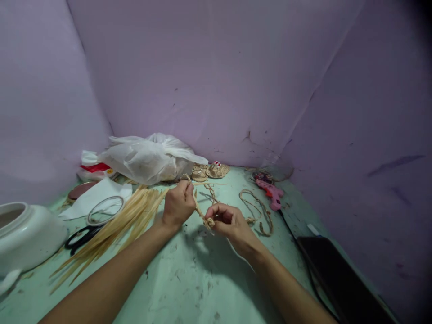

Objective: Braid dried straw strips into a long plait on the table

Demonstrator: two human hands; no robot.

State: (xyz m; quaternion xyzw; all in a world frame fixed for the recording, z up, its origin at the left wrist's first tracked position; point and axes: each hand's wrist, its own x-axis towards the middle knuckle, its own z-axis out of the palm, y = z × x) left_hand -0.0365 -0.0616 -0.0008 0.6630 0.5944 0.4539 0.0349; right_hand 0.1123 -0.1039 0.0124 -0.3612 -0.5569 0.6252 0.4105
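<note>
My left hand is closed around a strip of straw-coloured fibre that runs down toward the other hand. Between the thumb and fingers of my right hand is a small coiled knot of the same fibre, at the strip's lower end. Both hands are above the middle of the green table. A bundle of dry straw strips lies beside my left wrist. Beyond my right hand a braided cord rests in loops on the tabletop.
Left are a white ceramic pot, black-handled scissors and a ring. A white plastic bag and small woven straw hats stand at the back. Right are a pink glue gun with its cord and a dark flat object.
</note>
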